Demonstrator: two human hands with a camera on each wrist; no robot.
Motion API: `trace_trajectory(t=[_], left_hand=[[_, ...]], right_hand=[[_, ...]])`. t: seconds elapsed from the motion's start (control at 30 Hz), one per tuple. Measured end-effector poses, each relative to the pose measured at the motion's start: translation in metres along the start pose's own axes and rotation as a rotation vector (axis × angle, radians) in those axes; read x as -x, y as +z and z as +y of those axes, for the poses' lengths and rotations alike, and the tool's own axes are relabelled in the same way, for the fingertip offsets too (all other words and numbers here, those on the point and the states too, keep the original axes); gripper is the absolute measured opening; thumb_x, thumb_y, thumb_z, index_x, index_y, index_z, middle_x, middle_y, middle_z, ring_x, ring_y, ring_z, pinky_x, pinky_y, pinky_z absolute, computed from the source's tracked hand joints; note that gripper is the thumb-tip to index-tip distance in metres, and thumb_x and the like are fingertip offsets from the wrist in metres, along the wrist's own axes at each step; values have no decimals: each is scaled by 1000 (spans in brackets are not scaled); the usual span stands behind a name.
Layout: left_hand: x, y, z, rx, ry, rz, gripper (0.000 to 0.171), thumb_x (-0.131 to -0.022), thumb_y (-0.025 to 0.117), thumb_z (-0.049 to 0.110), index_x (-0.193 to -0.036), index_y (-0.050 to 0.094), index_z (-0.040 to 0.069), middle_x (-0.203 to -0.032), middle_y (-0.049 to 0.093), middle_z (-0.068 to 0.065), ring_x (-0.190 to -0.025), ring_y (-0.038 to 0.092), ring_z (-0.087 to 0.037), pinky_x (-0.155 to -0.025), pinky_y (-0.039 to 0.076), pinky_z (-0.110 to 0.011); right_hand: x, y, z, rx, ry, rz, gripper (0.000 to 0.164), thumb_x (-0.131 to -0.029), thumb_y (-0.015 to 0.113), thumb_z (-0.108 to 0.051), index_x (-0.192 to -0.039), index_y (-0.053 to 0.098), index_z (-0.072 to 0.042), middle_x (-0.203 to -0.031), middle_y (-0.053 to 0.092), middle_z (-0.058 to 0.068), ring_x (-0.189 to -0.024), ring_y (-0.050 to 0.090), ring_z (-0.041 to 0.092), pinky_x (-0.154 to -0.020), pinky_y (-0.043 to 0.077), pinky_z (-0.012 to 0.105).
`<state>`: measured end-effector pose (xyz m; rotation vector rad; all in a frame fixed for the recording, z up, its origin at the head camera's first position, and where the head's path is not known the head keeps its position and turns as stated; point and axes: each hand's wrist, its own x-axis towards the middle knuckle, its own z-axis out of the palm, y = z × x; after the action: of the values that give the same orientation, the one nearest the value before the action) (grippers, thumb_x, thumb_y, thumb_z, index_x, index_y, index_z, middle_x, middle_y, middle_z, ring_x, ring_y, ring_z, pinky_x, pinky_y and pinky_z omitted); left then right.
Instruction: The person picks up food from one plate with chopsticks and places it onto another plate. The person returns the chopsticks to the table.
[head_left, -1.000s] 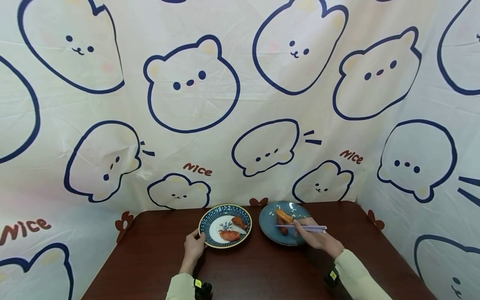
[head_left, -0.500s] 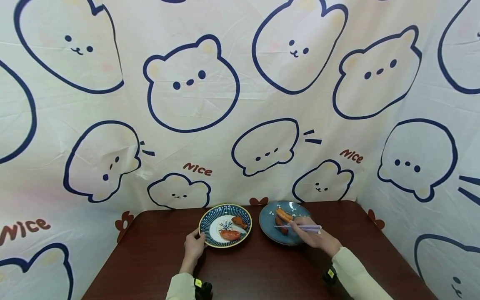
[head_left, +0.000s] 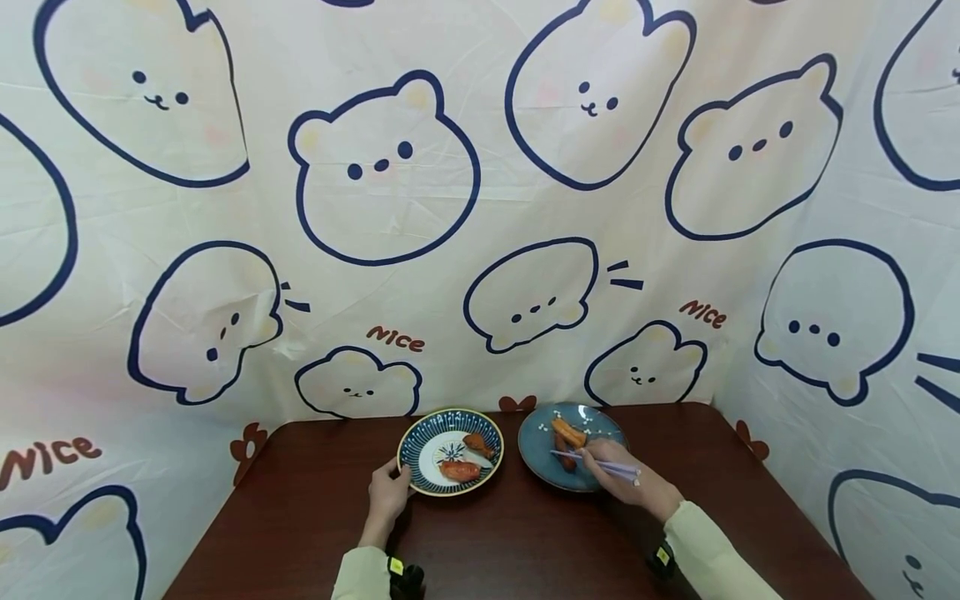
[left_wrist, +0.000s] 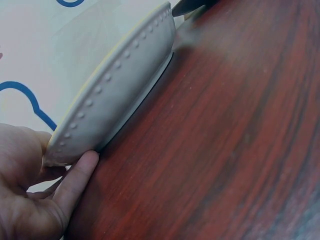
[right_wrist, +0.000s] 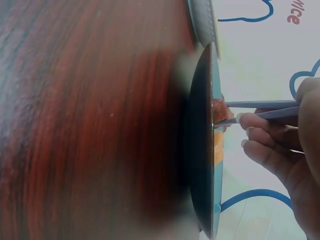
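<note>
My left hand (head_left: 387,493) grips the rim of a blue-and-white patterned plate (head_left: 429,440). Its thumb is over the edge; in the left wrist view a finger (left_wrist: 80,175) presses the plate's underside. A drumstick (head_left: 477,444) and a reddish wing-like piece (head_left: 459,472) lie on that plate. My right hand (head_left: 626,477) holds purple chopsticks (head_left: 618,470) over a blue plate (head_left: 534,446). In the right wrist view the chopstick tips stand at either side of a brown food piece (right_wrist: 220,111); whether they squeeze it I cannot tell. An orange-yellow piece (head_left: 568,432) lies next to it.
Both plates stand side by side near the far edge of a dark brown wooden table (head_left: 495,550). A printed cloth (head_left: 487,200) hangs behind the table and along both sides. Each wrist wears a small black camera.
The right hand has shifted slightly and turned, so the chopsticks' back ends now point lower. The tips stay by the brown food. My left hand and its plate have not moved.
</note>
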<state>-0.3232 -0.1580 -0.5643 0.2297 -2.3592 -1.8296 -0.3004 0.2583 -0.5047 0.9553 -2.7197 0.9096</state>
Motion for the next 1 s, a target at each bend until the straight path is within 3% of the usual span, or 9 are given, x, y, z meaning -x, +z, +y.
trace_trajectory(t=[0.27, 0.43, 0.57, 0.77, 1.0], left_hand=[[0, 0, 0, -1, -1, 2, 49, -104, 48, 11, -147, 43, -13, -120, 63, -33, -95, 71, -28, -72, 62, -31], [0, 0, 0, -1, -5, 1, 49, -104, 48, 11, -147, 43, -13, -121, 63, -33, -96, 71, -28, -73, 62, -32], [0, 0, 1, -1, -9, -1, 49, -105, 47, 12, -147, 42, -13, -122, 62, -33, -98, 71, -30, -75, 63, -34], [-1, -1, 1, -1, -5, 3, 49, -105, 47, 11, -147, 43, -13, -122, 63, -34, -97, 71, -30, -73, 62, -32], [1, 0, 1, -17, -3, 12, 49, -104, 48, 11, -146, 44, -14, -120, 63, -34, -96, 72, -29, -73, 63, -33]], right_hand=[[0, 7, -4, 234, -113, 8, 31, -108, 46, -10, -90, 72, -8, -73, 51, -12, -72, 48, 4, -70, 47, 24], [1, 12, -2, 331, -123, 29, 27, -106, 50, -14, -100, 75, -8, -83, 59, -11, -78, 50, 4, -72, 52, 25], [1, 14, -1, 332, -102, 8, 26, -106, 50, -15, -108, 75, -7, -89, 62, -9, -80, 50, 4, -73, 53, 24], [-1, 12, -3, 259, -43, -59, 30, -108, 45, -18, -108, 73, -6, -86, 64, -7, -76, 52, 3, -71, 54, 24], [-2, 18, -7, 307, -111, -28, 28, -106, 48, -11, -109, 74, 1, -85, 70, -2, -76, 59, 4, -71, 57, 29]])
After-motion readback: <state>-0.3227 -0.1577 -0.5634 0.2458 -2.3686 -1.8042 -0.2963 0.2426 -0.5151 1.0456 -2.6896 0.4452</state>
